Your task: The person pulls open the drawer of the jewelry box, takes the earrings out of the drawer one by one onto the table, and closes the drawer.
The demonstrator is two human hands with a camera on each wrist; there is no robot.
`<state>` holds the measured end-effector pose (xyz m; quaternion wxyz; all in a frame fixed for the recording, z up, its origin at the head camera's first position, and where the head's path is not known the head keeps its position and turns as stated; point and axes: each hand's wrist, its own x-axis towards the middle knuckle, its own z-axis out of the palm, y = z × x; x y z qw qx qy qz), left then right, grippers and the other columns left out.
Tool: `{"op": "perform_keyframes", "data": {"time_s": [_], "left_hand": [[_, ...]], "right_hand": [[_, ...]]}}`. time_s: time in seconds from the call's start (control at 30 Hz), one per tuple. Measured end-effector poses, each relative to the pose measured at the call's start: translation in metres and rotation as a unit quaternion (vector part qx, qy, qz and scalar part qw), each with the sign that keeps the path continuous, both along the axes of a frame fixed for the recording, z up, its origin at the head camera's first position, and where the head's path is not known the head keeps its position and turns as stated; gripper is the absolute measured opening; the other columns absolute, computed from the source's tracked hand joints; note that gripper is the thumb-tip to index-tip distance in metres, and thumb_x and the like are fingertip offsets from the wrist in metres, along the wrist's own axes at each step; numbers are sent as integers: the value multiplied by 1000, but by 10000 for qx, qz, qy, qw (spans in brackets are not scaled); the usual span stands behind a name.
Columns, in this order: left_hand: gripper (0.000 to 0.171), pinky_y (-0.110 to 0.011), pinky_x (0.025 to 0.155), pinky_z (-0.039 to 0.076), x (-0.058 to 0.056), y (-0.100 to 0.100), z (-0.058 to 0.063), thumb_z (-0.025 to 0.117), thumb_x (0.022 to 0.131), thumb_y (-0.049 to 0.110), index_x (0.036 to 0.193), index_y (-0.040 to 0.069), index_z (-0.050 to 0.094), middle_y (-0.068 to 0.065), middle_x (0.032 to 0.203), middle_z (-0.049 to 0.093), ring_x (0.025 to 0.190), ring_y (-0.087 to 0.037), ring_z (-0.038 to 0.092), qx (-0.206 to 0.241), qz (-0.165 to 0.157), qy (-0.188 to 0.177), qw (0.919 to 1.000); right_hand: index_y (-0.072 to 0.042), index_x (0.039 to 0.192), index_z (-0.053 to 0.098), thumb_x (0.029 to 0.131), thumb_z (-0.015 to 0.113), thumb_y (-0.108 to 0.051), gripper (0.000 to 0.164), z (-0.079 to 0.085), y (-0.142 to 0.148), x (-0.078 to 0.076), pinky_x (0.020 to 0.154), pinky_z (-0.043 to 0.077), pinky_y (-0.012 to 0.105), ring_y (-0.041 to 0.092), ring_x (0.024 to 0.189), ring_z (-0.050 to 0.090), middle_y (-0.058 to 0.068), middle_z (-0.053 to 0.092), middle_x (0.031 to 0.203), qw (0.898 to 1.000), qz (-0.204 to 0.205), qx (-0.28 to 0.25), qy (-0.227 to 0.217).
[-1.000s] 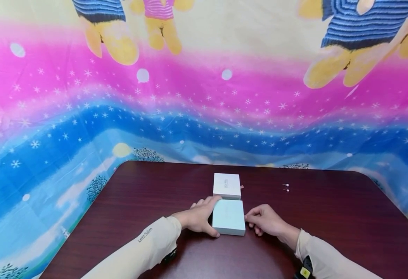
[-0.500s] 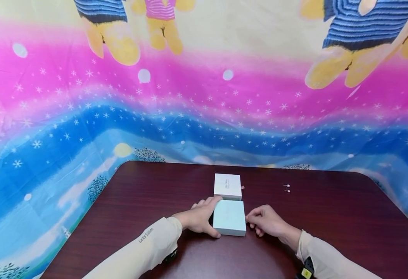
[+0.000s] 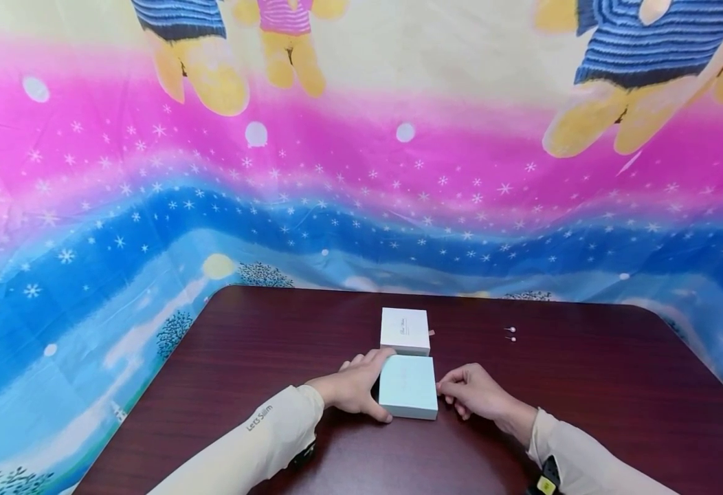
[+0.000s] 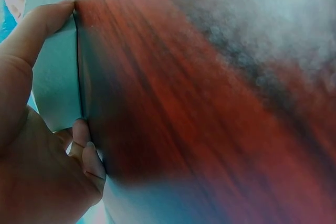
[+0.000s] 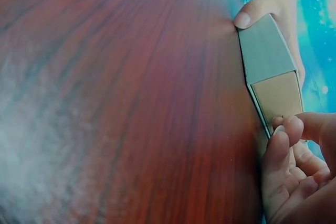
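Observation:
A pale mint square box (image 3: 407,386) lies flat on the dark red-brown table. My left hand (image 3: 355,386) grips its left side, the thumb at the near corner and fingers at the far one. At the right side my right hand (image 3: 474,392) pinches a small pull tab with thumb and fingertips. The right wrist view shows the box's beige drawer front (image 5: 278,94), level with the sleeve around it; my fingertips mostly hide the tab. Just behind stands a white box (image 3: 404,328) with dark print and a pinkish tab (image 3: 431,333) on its right.
Two small pearl earrings (image 3: 511,334) lie side by side on the table (image 3: 584,385), farther back and to the right. Behind the table's far edge hangs a colourful printed cloth (image 3: 361,172).

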<state>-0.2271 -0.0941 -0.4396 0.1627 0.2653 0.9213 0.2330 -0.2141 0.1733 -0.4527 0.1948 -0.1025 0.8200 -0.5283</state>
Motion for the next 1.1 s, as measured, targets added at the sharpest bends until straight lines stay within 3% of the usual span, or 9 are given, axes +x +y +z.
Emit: {"op": "perform_keyframes", "data": {"time_s": [0.3,0.7,1.1], "left_hand": [[108,-35,98,33,-2,0,0,89,72,41,156,24,24,1,151,42,119,-17,42,-50,-30,93,9999],[109,-40,105,33,0,1,0,89,73,42,157,24,22,1,155,39,127,-20,41,-56,-5,19,10000],[108,-34,98,33,0,-1,0,89,73,41,156,24,23,1,152,41,118,-17,42,-67,-57,75,9999]], "right_hand": [[5,93,72,99,59,-14,23,3,-1,0,47,42,23,7,46,43,-3,53,65,10000,-25,47,83],[3,94,72,99,60,-15,22,7,1,2,48,42,23,7,48,43,-3,54,66,10000,-44,40,-9],[4,94,73,97,61,-14,22,6,1,2,47,41,22,6,47,43,-4,56,66,10000,-12,36,61]]}}
